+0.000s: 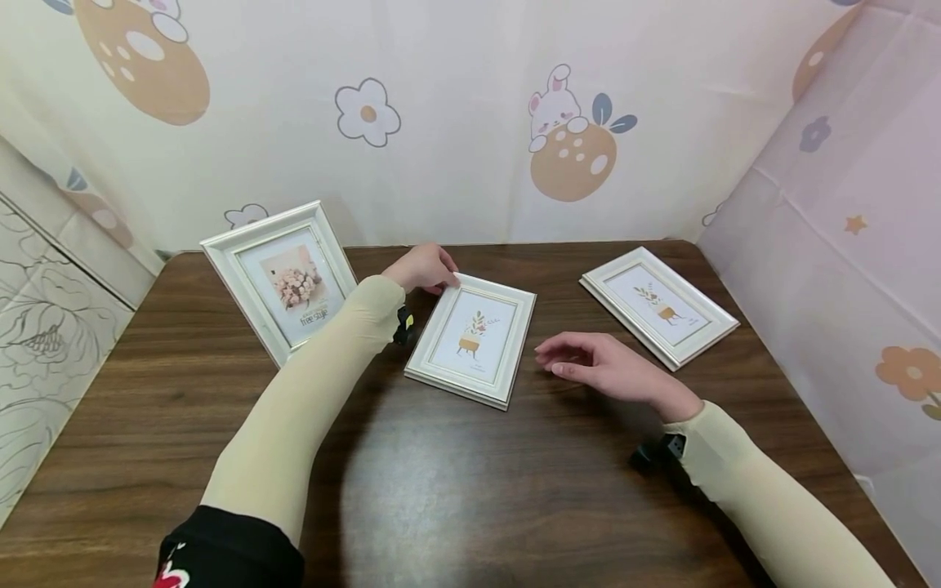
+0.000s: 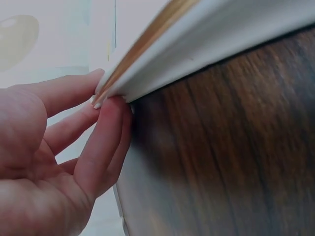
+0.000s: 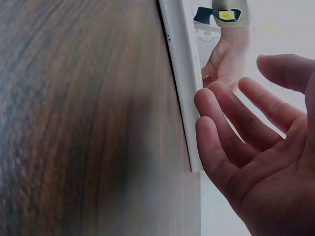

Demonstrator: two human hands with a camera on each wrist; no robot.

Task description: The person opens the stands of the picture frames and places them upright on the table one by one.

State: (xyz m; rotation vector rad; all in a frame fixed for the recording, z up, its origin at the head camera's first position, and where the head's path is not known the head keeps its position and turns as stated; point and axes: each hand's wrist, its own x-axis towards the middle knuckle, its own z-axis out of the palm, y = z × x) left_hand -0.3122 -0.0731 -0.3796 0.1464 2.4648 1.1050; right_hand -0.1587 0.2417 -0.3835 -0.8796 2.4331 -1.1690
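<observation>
The middle picture frame (image 1: pixel 470 339) sits on the counter (image 1: pixel 434 482), between the standing frame (image 1: pixel 294 286) and the right-hand frame (image 1: pixel 657 304). I have my left grip (image 1: pixel 422 267) pinching its far-left corner; my right grip (image 1: pixel 606 367), fingers loosely spread, hovers just beside it.

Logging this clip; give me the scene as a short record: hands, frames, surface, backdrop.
left hand: pinches the far left corner of the middle frame
right hand: holds nothing; right of the middle frame, a gap between them in the head view
middle frame: flat, plant drawing
left frame: stands tilted, flower picture, partly hidden by the left sleeve
right frame: flat, plant drawing
surface: brown table
backdrop: printed cloth
</observation>
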